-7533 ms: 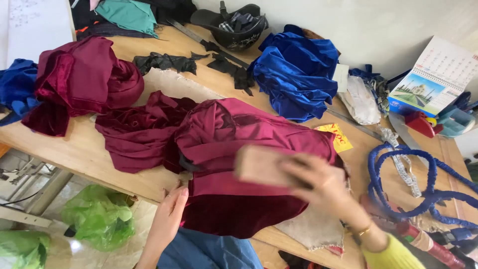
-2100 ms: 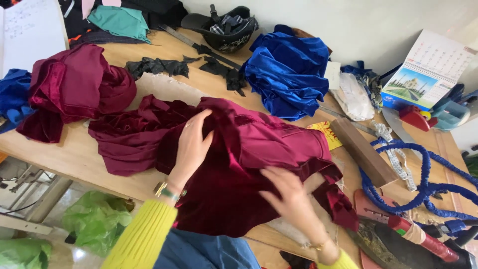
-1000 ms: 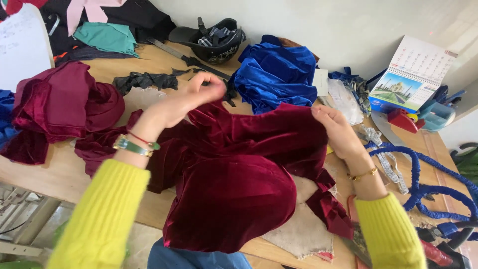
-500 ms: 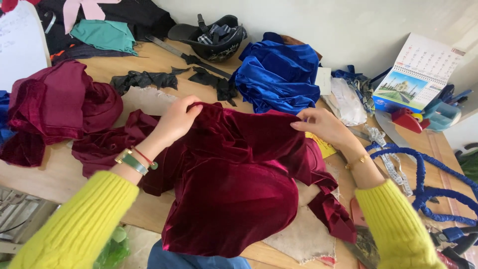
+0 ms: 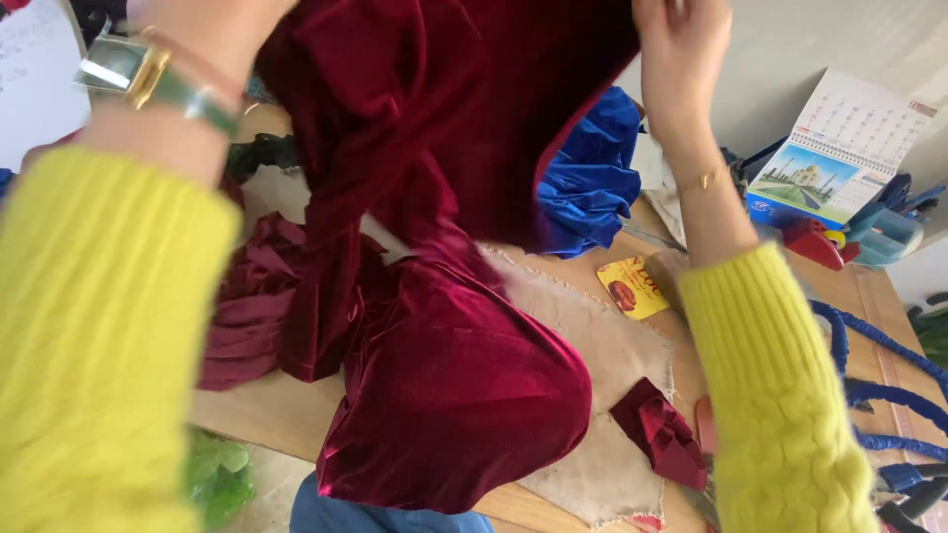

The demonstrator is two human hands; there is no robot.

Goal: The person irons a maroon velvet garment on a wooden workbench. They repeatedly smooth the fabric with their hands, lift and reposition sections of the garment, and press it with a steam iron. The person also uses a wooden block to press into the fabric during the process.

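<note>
At the far left, a white sheet (image 5: 35,84) with faint writing stands beside the raised left arm, well to the left of the dark red velvet garment (image 5: 444,296). The left hand (image 5: 212,25) is at the top edge of the view, above its yellow sleeve (image 5: 99,336) and a wristwatch with green strap (image 5: 148,79); it touches the top of the velvet garment, but the fingers are cut off by the frame, so I cannot tell if they are closed on the cloth. The garment hangs from both hands, high over the wooden table (image 5: 267,415), and its lower end falls down past the table's near edge. Left of the garment lies another heap of dark red cloth (image 5: 247,316) on the table. Under the garment, a rough beige cloth (image 5: 602,395) is spread flat, and a small folded dark red scrap (image 5: 662,434) rests on it. Right of the garment, a blue shiny fabric (image 5: 592,178) is bunched. The right hand (image 5: 681,44) holds the garment's upper right corner, fingers together and pinched on the edge. Below that wrist, a small yellow square card (image 5: 632,286) with a round brown picture lies flat. Further right, a desk calendar (image 5: 844,148), white with a landscape picture, stands tilted against the wall, above a blue box. Blue cord (image 5: 879,365) curls at the far right.
</note>
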